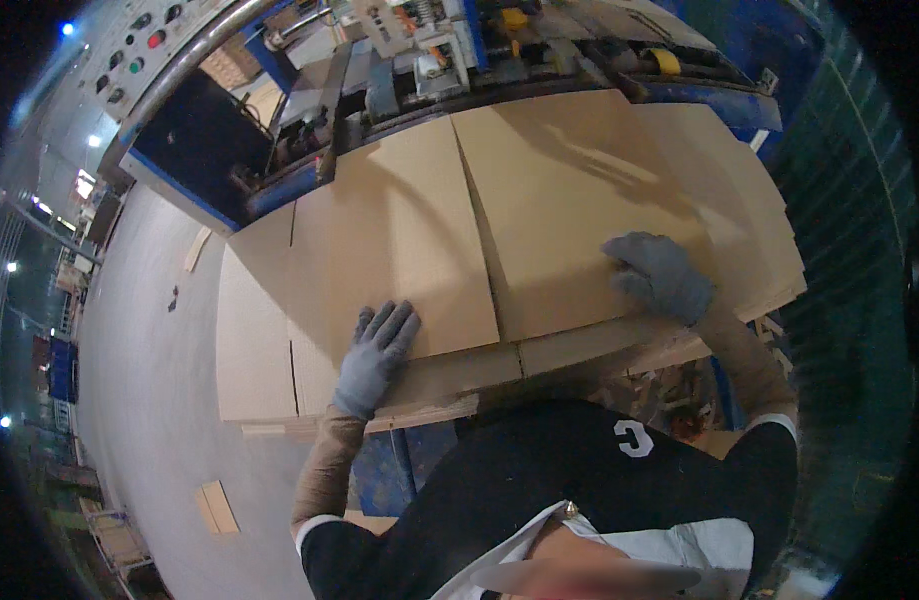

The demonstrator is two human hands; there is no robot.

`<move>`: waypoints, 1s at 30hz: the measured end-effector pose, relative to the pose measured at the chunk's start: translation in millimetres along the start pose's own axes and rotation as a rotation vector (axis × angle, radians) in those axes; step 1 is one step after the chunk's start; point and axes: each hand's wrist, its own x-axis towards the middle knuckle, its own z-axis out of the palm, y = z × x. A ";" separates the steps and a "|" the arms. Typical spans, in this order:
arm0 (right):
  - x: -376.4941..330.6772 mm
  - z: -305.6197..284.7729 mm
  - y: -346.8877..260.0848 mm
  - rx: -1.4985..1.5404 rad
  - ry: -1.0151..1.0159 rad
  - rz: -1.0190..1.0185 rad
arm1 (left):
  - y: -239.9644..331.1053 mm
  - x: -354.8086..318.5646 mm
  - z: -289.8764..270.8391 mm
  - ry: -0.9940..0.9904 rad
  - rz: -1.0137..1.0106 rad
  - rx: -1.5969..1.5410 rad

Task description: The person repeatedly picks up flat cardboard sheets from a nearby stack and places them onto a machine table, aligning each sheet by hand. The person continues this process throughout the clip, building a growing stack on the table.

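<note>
I have both gloved hands flat on the stack of flat brown corrugated cardboard sheets (pixel 539 220) that fills the centre of the frame. My left hand (pixel 377 352), in a grey knit glove, lies lower centre-left with its fingers spread and palm down on the near corner of the left top cardboard sheet (pixel 399 240). It is pressing, not gripping; nothing is closed inside it. My right hand (pixel 661 275), in the same kind of glove, sits at centre-right on the near right corner of the right top cardboard sheet (pixel 569 200), fingers curled loosely over the surface. I cannot tell whether the fingertips hook the edge or only rest on it.

The two top sheets lie side by side with a narrow seam between them, running from the lower middle up toward the blue and grey machine (pixel 449 50) at the top of the frame. Each sheet's long axis follows that seam, so the far short edges point into the machine and the near short edges point back at my body. The left sheet looks skewed a little, its far end leaning toward the upper left.

My judgement for doing this well: keep the palms flat and the pressure even, push along the long axis rather than across it, square the left sheet against the seam, and keep fingers away from the machine's intake.
</note>
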 end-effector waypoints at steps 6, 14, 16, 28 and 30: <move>131.4 58.1 -49.8 0.819 -0.010 0.425 | -24.3 -0.1 -3.7 0.158 -0.262 -0.405; 189.0 93.9 -60.3 1.072 -0.114 0.335 | -168.5 65.7 32.9 0.012 -0.877 -0.321; 190.4 95.3 -60.6 1.037 -0.121 0.322 | -176.7 82.9 37.9 -0.078 -0.995 -0.168; 195.2 108.8 -54.4 0.915 -0.089 0.315 | -173.0 101.1 57.2 -0.011 -0.950 0.041; 199.7 113.6 -50.3 0.771 -0.056 0.185 | -182.5 99.7 60.5 -0.038 -0.876 0.078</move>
